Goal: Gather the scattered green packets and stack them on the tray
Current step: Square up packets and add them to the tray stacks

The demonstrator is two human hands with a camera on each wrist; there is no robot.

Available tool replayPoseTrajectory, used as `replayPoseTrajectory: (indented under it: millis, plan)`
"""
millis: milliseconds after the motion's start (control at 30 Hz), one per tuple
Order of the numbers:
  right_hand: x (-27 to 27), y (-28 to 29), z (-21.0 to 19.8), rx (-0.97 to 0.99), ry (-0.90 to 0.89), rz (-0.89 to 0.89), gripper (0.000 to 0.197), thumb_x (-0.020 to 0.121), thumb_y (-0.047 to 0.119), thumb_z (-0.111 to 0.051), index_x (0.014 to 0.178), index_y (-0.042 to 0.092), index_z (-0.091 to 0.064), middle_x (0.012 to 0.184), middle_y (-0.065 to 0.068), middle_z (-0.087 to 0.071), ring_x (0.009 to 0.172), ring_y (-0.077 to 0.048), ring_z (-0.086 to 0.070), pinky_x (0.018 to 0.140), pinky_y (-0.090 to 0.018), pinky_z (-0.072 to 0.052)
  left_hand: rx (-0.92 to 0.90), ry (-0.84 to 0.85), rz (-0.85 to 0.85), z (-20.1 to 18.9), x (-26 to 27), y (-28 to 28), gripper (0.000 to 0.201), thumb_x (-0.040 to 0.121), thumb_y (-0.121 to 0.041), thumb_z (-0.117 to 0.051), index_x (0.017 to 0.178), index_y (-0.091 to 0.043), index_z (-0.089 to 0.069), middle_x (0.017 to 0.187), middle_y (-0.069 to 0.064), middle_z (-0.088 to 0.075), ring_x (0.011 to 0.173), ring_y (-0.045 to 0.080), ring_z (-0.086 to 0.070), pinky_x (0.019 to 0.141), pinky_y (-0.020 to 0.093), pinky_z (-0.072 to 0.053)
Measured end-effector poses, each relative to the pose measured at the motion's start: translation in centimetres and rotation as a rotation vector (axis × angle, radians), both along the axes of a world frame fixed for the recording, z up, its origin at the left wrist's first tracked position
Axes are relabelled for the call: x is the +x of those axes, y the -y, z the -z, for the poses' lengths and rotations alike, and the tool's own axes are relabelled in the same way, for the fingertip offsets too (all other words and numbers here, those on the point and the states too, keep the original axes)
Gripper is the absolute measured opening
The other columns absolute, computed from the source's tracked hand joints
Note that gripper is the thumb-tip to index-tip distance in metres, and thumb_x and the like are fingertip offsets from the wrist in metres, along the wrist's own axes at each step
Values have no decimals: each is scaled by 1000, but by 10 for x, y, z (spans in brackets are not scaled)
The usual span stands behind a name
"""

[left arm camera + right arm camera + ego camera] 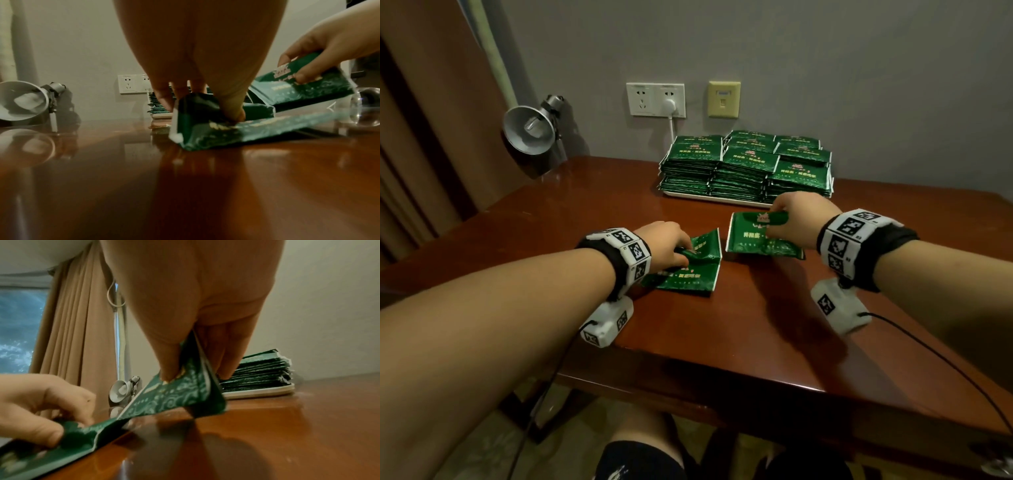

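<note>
Green packets (763, 236) pinched by both hands (671, 245) on glossy wooden table (756, 342); grey wall (825, 68) behind.

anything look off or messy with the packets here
Slightly. The stacks on the tray are uneven, with top packets skewed and overhanging. The packet under the left hand is bent up at one end; the right hand pinches a few packets fanned loosely. Nothing looks torn or spilled.

Black wristbands (866, 246) with white coded blocks, cabled cameras (839, 310).
</note>
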State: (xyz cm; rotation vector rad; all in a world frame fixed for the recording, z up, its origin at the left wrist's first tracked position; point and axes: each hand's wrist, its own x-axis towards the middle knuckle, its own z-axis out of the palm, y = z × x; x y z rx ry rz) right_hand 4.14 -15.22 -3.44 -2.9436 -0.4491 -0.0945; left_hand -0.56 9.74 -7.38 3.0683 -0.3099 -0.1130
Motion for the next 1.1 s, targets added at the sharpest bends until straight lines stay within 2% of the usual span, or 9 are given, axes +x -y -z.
replayPoseTrajectory:
  millis: [67,133,333,500,600,700,833,933,1100]
  plan:
    - [-1,2,-2,68,-20,-34,48,88,44,-66,128,18,-58,119,-3,-62,93,-20,-59,74,-29,-47,-42,88,-15,-2,1,0,12,92,-36,-60,89,-26,-66,96,-4,-60,89,16,-56,78,35,-50]
    - [-1,4,-7,121,-84,-63,59,89,46,-63,137,14,-52,131,-5,-58,110,-23,-58,85,-28,-45,-134,162,-22,-7,0,1,16,95,-31,-57,84,-20,-62,89,-4,-56,82,16,-55,75,33,-47]
    - [7,14,-15,167,-331,-20,33,90,41,-65,112,17,-68,88,7,-62,87,-17,-61,77,-30,-48,-431,205,-161,-31,0,-5,20,98,-14,-44,82,-12,-57,68,-4,-50,62,14,-47,54,27,-34]
    - [5,3,6,-165,-244,55,48,87,44,-64,120,8,-63,115,-10,-67,102,-26,-64,89,-36,-53,-284,49,-287,-13,7,-13,43,105,-33,-30,103,-4,-60,103,11,-62,96,27,-55,81,32,-39]
    - [4,-8,16,-221,-252,21,68,83,54,-65,130,8,-50,119,-8,-61,104,-26,-61,86,-35,-53,-255,-53,-319,-3,8,-11,64,99,-57,-21,113,-5,-55,102,12,-65,83,23,-57,77,33,-43]
    - [1,-19,25,-304,-272,-53,73,80,57,-68,131,10,-44,111,-5,-58,92,-22,-57,72,-30,-47,-236,-93,-297,-1,11,-4,72,91,-68,-34,131,-11,-46,122,8,-61,102,21,-60,85,34,-48]
    - [4,-26,29,-308,-249,-71,77,74,54,-76,128,8,-45,110,-7,-59,91,-23,-59,71,-33,-51,-43,-136,-157,5,8,8,84,77,-70,-61,139,-19,-39,133,5,-48,117,22,-51,95,36,-47]
    - [6,-28,27,-307,-248,-36,79,68,55,-80,122,7,-49,104,-7,-59,89,-25,-58,72,-35,-52,51,-186,-152,8,10,15,89,67,-67,-73,135,-18,-41,125,4,-52,114,24,-51,95,37,-46]
    - [1,-30,26,-288,-247,-18,85,66,55,-82,125,8,-43,110,-10,-52,91,-26,-54,69,-35,-48,-148,-218,-130,7,9,22,72,70,-44,-81,121,-16,-38,110,4,-59,91,20,-62,78,38,-57]
